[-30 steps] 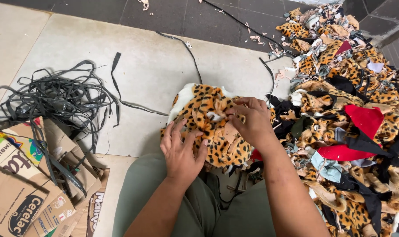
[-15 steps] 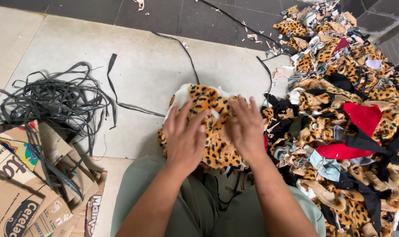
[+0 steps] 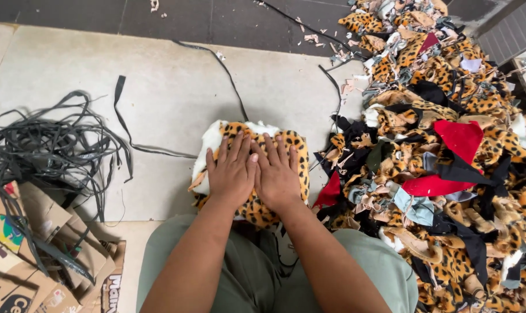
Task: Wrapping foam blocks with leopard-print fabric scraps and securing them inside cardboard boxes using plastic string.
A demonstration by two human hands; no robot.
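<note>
A stack of leopard-print plush fabric pieces (image 3: pixel 298 156) with white fur edges lies on the pale floor mat just beyond my knees. My left hand (image 3: pixel 231 171) rests flat on top of the stack, fingers spread and pointing away from me. Beside it, touching at the thumb side, my right hand (image 3: pixel 277 174) also lies flat on the same stack, palm down. Neither hand grips anything. My forearms and olive-green trousers (image 3: pixel 245 272) fill the lower middle of the view.
A big heap of leopard-print, black, red and beige fabric scraps (image 3: pixel 448 150) covers the floor at the right. A tangle of black straps (image 3: pixel 48 145) lies at the left, flattened cardboard boxes (image 3: pixel 37 255) at the lower left. A dark tiled floor (image 3: pixel 101 11) runs along the top.
My right hand was pinching and folding a leopard piece on the stack. Both hands have opened and now lie flat, pressed down on the stack side by side.
</note>
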